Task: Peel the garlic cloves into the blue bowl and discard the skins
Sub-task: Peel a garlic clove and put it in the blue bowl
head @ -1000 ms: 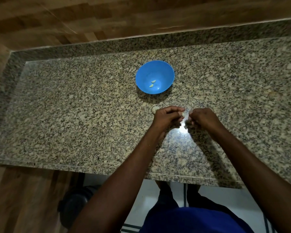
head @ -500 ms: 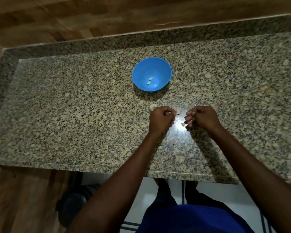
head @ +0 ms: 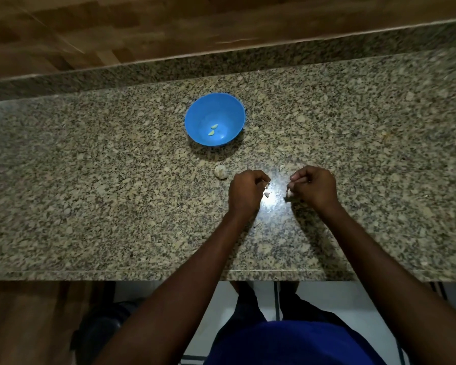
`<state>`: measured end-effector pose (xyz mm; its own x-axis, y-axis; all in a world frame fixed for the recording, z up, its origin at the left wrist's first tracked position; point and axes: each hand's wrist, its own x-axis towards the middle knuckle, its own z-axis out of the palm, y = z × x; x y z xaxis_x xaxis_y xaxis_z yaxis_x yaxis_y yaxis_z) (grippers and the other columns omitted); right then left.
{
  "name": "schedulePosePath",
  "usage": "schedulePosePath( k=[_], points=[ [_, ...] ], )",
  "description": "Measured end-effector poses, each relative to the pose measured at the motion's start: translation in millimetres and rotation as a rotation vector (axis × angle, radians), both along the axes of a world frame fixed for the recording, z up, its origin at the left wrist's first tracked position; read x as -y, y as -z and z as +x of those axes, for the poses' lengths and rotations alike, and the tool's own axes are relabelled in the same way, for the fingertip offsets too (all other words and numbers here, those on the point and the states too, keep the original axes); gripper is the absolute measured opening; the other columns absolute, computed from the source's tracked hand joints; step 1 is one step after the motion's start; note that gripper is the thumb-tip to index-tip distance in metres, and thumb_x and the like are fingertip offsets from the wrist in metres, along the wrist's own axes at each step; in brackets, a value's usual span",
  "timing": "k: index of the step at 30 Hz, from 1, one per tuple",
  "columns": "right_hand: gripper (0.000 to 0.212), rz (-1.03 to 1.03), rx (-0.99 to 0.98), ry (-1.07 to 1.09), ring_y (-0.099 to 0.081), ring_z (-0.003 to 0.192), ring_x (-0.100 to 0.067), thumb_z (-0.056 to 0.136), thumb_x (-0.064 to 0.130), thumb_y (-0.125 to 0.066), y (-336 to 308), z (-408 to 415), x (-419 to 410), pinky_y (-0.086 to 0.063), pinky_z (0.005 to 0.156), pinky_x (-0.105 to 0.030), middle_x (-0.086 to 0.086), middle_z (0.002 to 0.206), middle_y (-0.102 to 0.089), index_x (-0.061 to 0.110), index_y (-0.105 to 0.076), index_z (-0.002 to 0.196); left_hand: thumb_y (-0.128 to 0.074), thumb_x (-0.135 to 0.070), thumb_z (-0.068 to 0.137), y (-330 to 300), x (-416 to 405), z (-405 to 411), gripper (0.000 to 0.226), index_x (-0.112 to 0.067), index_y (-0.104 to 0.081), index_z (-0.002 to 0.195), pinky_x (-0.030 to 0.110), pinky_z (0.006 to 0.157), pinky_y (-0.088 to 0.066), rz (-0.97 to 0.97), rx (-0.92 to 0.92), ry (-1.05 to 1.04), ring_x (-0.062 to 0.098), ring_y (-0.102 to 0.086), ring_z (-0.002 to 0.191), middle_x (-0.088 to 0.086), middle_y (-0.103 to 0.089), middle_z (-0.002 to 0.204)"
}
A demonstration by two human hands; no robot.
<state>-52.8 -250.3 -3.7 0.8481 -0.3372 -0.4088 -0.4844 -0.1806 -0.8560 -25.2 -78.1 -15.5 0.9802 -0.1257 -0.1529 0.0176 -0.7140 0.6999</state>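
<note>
On the speckled granite counter (head: 90, 180) I see the round blue plastic bowl (head: 229, 106) holding two peeled cloves (head: 212, 129), straight ahead of my left hand (head: 245, 193), the nearer one. A pale garlic bulb (head: 220, 171) sits just beside it. My right hand (head: 313, 187) pinches a small clove (head: 289, 192); my left fingers curl, contents unclear.

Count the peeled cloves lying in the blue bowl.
2. Both peeled cloves lie near the middle of the blue bowl: one just above the other, slightly apart. None appears hidden.
</note>
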Motion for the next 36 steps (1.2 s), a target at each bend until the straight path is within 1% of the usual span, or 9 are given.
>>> schedulePosePath(
  k=[5,10,13,15,20,26,31,33,36],
  points=[
    [0.016,0.233,-0.078,0.154,-0.067,0.060,-0.036,0.084,-0.010,-0.070,1.8,-3.6,-5.1,-0.060,0.060,-0.054,-0.028,0.072,-0.063,-0.001,-0.060,0.076,-0.069,-0.021,0.085,0.9,6.1,-10.1,0.010,-0.023,-0.077,0.091,0.033,0.065,-0.055,-0.019,0.003,-0.002,0.012,-0.066,0.065,-0.004,-0.074,0.072],
    [0.025,0.038,-0.071,0.163,-0.065,0.046,-0.029,0.086,-0.005,-0.059,8.5,-7.5,-1.2,-0.058,0.047,-0.051,-0.016,0.062,-0.068,0.010,-0.064,0.067,-0.063,-0.008,0.088,3.2,0.9,-9.8,0.018,-0.018,-0.075,0.099,0.030,0.072,-0.051,0.073,0.106,-0.124,0.019,-0.066,0.082,0.002,-0.071,0.094],
    [0.024,-0.342,-0.035,0.059,-0.065,0.056,-0.016,0.083,0.007,-0.061,9.1,-10.8,8.1,-0.049,0.057,-0.024,0.007,0.056,-0.064,0.020,-0.068,0.064,-0.065,-0.010,0.090,1.0,-6.7,1.2,0.019,-0.017,-0.073,0.105,0.030,0.072,-0.048,0.113,0.145,-0.119,0.023,-0.064,0.089,0.006,-0.065,0.103],
    [0.019,-0.475,-0.031,0.026,-0.064,0.066,-0.017,0.083,0.011,-0.061,7.2,-13.2,9.4,-0.039,0.060,-0.022,0.008,0.064,-0.065,0.022,-0.070,0.069,-0.070,-0.016,0.088,1.2,-7.4,7.9,0.015,-0.017,-0.071,0.103,0.031,0.072,-0.046,0.174,0.107,-0.031,0.024,-0.063,0.092,0.006,-0.064,0.103],
    [0.011,-0.483,-0.051,-0.010,-0.062,0.072,-0.022,0.081,0.019,-0.074,14.8,-12.6,3.8,-0.043,0.063,-0.028,-0.001,0.077,-0.068,0.020,-0.066,0.088,-0.072,-0.017,0.085,3.4,-2.6,7.6,0.006,-0.016,-0.069,0.090,0.030,0.068,-0.042,0.224,0.129,0.032,0.025,-0.064,0.089,0.006,-0.067,0.094],
    [0.015,-0.544,-0.014,-0.092,-0.062,0.065,-0.018,0.080,0.009,-0.061,13.5,-12.4,1.7,-0.044,0.057,-0.028,0.012,0.060,-0.056,0.019,-0.063,0.069,-0.069,-0.019,0.086,6.9,2.3,3.6,0.006,-0.016,-0.073,0.083,0.029,0.062,-0.047,0.064,0.085,-0.007,0.018,-0.066,0.071,0.001,-0.072,0.076],
    [0.015,-0.387,0.021,-0.068,-0.061,0.057,-0.008,0.083,0.016,-0.067,14.9,-15.2,5.2,-0.043,0.053,-0.019,0.009,0.060,-0.064,0.021,-0.071,0.069,-0.069,-0.010,0.086,-2.2,12.5,-6.7,0.007,-0.011,-0.074,0.081,0.031,0.061,-0.057,-0.365,-0.192,-0.085,0.017,-0.067,0.056,0.008,-0.072,0.065],
    [0.015,-0.111,0.037,-0.038,-0.066,0.056,-0.022,0.088,0.015,-0.069,10.0,-16.2,2.1,-0.058,0.059,-0.035,-0.005,0.064,-0.071,0.013,-0.073,0.073,-0.074,-0.007,0.081,-4.9,14.8,-8.5,0.006,-0.011,-0.076,0.083,0.036,0.066,-0.061,-0.431,-0.229,-0.077,0.021,-0.072,0.065,0.009,-0.074,0.071],
    [0.012,0.254,0.018,-0.017,-0.062,0.053,-0.033,0.089,0.005,-0.071,-2.5,-16.9,-4.0,-0.058,0.057,-0.059,-0.030,0.066,-0.066,-0.001,-0.070,0.080,-0.077,-0.002,0.079,-15.7,15.6,-11.0,0.011,-0.009,-0.076,0.087,0.031,0.064,-0.060,-0.499,-0.258,-0.091,0.017,-0.072,0.068,0.008,-0.074,0.075]
  ],
)
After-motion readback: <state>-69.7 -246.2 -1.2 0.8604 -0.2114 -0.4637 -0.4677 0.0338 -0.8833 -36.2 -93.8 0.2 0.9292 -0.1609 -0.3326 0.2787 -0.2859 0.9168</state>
